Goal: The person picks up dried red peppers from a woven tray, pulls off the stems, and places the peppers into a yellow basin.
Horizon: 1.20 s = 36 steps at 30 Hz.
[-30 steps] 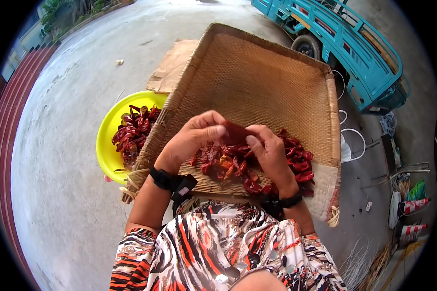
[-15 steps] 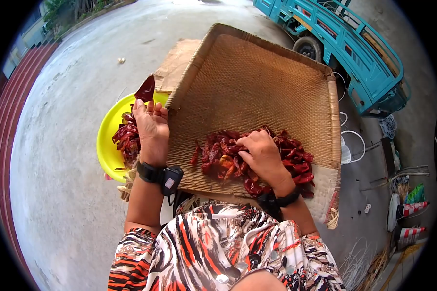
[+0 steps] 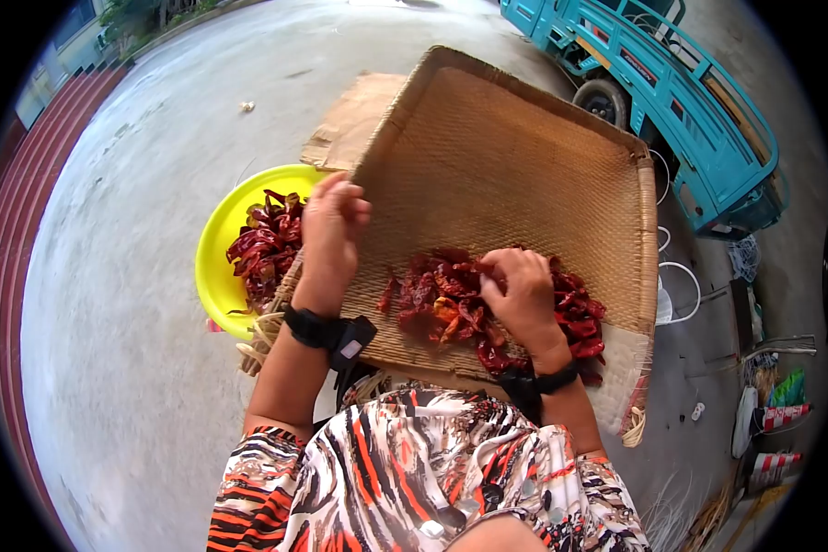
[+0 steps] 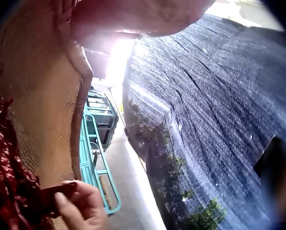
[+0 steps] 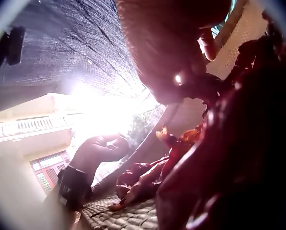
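Your left hand [image 3: 329, 241] hangs over the left rim of the woven basket [image 3: 506, 170], its fingers loosely curled and gripping nothing. Your right hand [image 3: 524, 293] is low over the basket's pile of dried red chilies [image 3: 428, 293], with 1 dark red chili piece [image 4: 56, 192] pinched between thumb and fingers. More chilies lie in the yellow plastic basin [image 3: 213, 267], just beside the basket on your left. You wear 1 black wrist strap on each arm. A teal cargo tricycle [image 3: 667, 115] stands beyond the basket, to the right.
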Available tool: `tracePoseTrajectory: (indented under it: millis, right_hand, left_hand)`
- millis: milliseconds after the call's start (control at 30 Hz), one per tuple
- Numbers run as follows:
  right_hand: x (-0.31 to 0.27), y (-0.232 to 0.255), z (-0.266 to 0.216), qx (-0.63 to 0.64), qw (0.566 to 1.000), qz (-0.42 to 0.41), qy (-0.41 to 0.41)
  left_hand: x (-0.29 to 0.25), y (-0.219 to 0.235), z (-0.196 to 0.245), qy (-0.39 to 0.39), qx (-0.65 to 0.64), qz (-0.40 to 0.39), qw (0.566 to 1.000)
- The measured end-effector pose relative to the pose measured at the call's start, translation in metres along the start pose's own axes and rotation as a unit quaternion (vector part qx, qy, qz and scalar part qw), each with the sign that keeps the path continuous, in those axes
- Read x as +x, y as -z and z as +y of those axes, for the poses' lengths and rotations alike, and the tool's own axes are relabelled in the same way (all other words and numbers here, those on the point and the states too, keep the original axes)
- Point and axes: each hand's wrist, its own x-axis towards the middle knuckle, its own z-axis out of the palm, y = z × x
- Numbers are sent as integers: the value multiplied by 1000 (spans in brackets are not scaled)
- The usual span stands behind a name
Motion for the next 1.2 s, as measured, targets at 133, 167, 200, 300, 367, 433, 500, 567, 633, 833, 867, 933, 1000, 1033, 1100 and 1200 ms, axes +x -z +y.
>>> tracePoseTrajectory:
  millis: [133,167,200,300,367,433,500,567,633,833,867,933,1000,1033,1100,1200]
  right_hand:
    - [0,8,-2,108,985,86,-108]
    - [0,10,-5,183,967,97,-144]
    - [1,13,-10,257,943,108,-180]
    - [0,17,-12,401,883,113,-217]
    - [0,14,-11,463,851,110,-225]
    - [-1,12,-11,492,833,99,-233]
    - [-1,11,-13,516,818,92,-237]
    - [-2,12,-15,533,807,88,-238]
    - [-3,11,-13,542,803,73,-235]
    - [-7,0,-8,553,800,-6,-231]
    - [-7,-1,-8,553,800,-29,-232]
    - [-6,-4,-9,537,810,8,-236]
    - [-3,-3,-7,525,816,57,-236]
    - [-4,-1,-5,511,820,71,-248]
    - [-6,3,4,482,827,100,-272]
    - [-11,-3,13,433,863,54,-255]
  left_hand:
    - [-26,-30,4,98,187,-193,958]
    - [-26,-29,-3,121,205,-250,939]
    - [-28,-30,-5,128,229,-286,922]
    - [-37,-37,-7,123,323,-362,866]
    - [-42,-39,-5,132,296,-409,853]
    - [-42,-39,-9,155,279,-419,850]
    - [-43,-39,-11,157,282,-427,845]
    - [-44,-41,-9,150,286,-427,845]
    - [-43,-40,-9,149,286,-424,846]
    - [-45,-37,-1,175,199,-484,834]
    - [-44,-36,-2,179,184,-482,838]
    - [-42,-34,-6,186,155,-476,845]
    - [-41,-37,-5,163,145,-424,879]
    - [-41,-38,-4,151,139,-396,895]
    - [-37,-36,-9,126,103,-312,936]
    - [-27,-31,-11,45,-20,-191,980]
